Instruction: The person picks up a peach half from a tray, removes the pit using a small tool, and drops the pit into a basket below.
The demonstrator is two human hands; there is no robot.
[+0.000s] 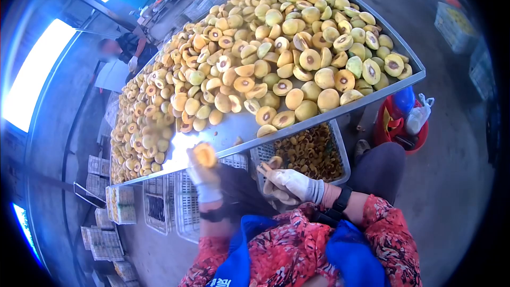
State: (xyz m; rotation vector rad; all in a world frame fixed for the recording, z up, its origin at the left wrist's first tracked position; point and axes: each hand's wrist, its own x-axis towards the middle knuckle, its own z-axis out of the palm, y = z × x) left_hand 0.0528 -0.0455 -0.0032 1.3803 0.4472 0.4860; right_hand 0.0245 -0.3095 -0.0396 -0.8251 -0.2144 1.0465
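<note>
My left hand (203,179), in a white glove, is raised at the near edge of a metal-rimmed table (319,112). Its fingers close on a peach half (204,155), cut side showing orange; hand and fruit are blurred by motion. My right hand (295,185), gloved too, is closed in front of my body. A small brownish thing (264,167) sticks out from its fingers; I cannot make out its kind. Halved yellow peaches (244,69), many with the stone still in them, are heaped over the table. Beneath the right side of the table stands a crate of brown peach stones (311,151).
White plastic crates (186,207) stand under the table, with more stacked at the left (103,242). A red bucket (380,127) holding bags is at the right. Across the table, at the far left, another person (133,48) is beside the heap.
</note>
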